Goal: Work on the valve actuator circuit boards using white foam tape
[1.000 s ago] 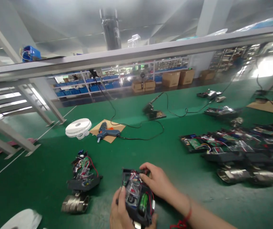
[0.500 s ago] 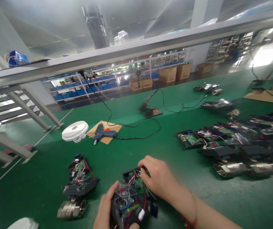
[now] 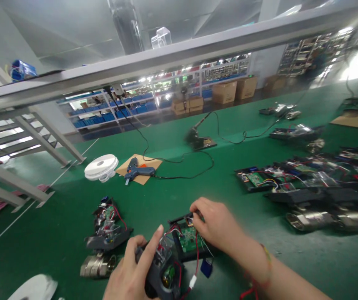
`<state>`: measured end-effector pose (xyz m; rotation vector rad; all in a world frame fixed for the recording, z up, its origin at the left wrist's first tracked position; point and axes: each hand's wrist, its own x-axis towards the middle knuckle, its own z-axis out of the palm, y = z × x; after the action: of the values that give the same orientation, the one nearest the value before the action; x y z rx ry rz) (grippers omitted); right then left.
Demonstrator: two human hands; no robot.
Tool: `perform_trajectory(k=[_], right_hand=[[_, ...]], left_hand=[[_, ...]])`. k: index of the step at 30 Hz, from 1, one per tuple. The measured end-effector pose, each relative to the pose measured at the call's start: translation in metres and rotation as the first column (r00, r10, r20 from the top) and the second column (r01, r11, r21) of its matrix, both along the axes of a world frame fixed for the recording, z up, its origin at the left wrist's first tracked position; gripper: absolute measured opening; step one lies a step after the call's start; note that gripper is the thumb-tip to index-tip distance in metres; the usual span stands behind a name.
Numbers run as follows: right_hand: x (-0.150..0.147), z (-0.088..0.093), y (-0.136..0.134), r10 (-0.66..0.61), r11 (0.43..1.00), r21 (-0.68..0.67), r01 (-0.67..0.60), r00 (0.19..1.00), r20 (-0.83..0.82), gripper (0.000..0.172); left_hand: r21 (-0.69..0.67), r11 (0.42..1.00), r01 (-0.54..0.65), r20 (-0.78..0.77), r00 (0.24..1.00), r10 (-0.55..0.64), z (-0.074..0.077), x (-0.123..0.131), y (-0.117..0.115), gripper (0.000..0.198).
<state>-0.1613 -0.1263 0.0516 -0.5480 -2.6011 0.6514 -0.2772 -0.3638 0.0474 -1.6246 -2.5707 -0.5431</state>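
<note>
My left hand [image 3: 128, 273] grips the black motor housing [image 3: 161, 275] of an opened valve actuator, thumb stretched over its clear gear cover. My right hand [image 3: 218, 225] pinches the far edge of the black tray that carries the green circuit board [image 3: 189, 241]; the tray is tilted away from the housing. Red and white wires run between board and housing, and a small blue part [image 3: 206, 268] hangs from them near the mat. A second opened actuator with a metal valve body [image 3: 105, 237] stands just left of my left hand.
A green mat [image 3: 153, 200] covers the bench. A blue glue gun [image 3: 138, 171] lies on cardboard beside white tape rolls [image 3: 101, 166]. A soldering stand [image 3: 199, 141] with cables sits farther back. Several opened actuators [image 3: 316, 187] crowd the right. A white object [image 3: 31, 288] lies bottom left.
The unit has come apart: my right hand has swung the circuit-board tray up and to the right, away from the housing. My left hand has turned the housing leftward and shifted its grip.
</note>
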Motion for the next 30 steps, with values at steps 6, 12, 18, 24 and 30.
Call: perform_trajectory(k=[6,12,18,24,30], right_hand=[[0.002,-0.008,0.019,-0.044,0.983,-0.174,0.051,0.998,0.043,0.019],[0.001,-0.034,0.030,-0.018,0.950,-0.310,0.048,0.995,0.097,0.022],[-0.002,-0.040,0.023,0.069,0.958,-0.285,-0.028,0.989,0.134,0.022],[0.019,-0.020,-0.019,0.222,0.975,0.029,-0.221,0.974,-0.038,0.023],[0.019,-0.009,-0.052,0.482,0.876,0.075,-0.477,0.872,-0.087,0.010]], left_hand=[[0.109,0.994,0.011,0.194,0.981,-0.032,-0.006,-0.025,0.009,0.131],[-0.058,0.994,0.098,0.186,0.979,-0.085,0.005,-0.045,0.015,0.126],[-0.310,0.950,0.037,-0.016,0.999,-0.044,0.017,-0.039,0.031,0.119],[-0.197,0.979,0.048,0.141,0.990,-0.020,-0.003,-0.046,0.030,0.111],[-0.146,0.987,0.062,0.175,0.984,-0.036,-0.010,-0.048,0.023,0.110]])
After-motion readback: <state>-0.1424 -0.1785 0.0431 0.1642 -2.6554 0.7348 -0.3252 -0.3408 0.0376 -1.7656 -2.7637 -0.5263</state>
